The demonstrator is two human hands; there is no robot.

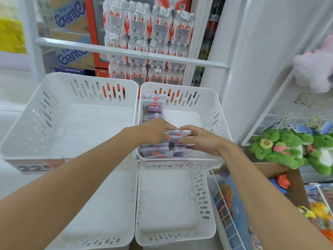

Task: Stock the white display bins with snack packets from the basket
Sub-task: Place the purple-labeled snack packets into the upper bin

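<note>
Both arms reach into upper-R white bin (pixel 214 112). Purple snack packets (pixel 153 109) stand in a row along its L wall, back to front. The left grip (pixel 155 132) is curled over the near packets. The right grip (pixel 200 139) pinches their top edges w/ thumb & fingers, fingertips almost meeting the left's. Upper-L white bin (pixel 36 105) sits just beside, price tag (pixel 34 166) on its front. Lower white bins (pixel 203 195) sit below. Green plush toys (pixel 281 150) at R.
</note>
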